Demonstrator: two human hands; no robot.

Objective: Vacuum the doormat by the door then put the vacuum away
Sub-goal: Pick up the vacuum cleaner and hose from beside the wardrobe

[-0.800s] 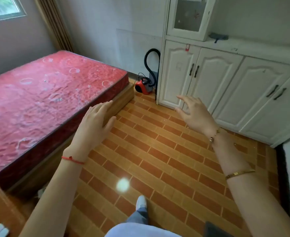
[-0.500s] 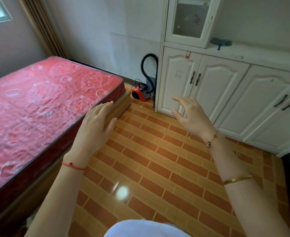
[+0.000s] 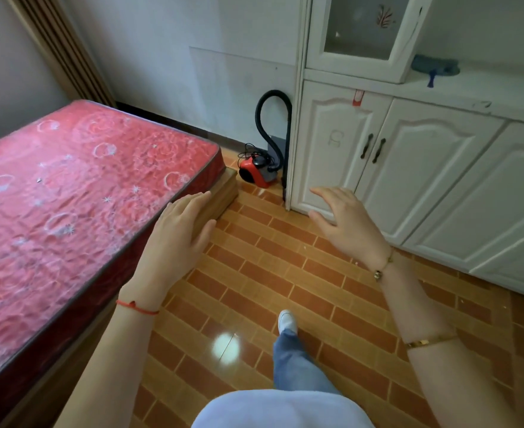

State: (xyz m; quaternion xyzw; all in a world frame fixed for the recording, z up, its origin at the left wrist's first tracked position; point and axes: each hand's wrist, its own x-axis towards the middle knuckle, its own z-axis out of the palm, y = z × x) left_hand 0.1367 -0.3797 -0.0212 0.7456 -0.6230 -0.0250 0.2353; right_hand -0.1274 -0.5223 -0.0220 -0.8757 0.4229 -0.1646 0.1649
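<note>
Reaching out, both hands' fingers (image 3: 193, 202) relaxed, empty.

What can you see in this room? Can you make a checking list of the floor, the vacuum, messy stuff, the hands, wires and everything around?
Surface: brick-patterned tile floor, shiny, with a light glare.
Job's things: red vacuum on the floor in the corner, its black hose looping up beside the cabinet; no doormat seen.
Clutter: blue object on the cabinet ledge.
Hands: left hand and right hand open, holding nothing.
Cables: black cord bunched by the vacuum.
Surroundings: red mattress, white cabinets, curtain.
</note>
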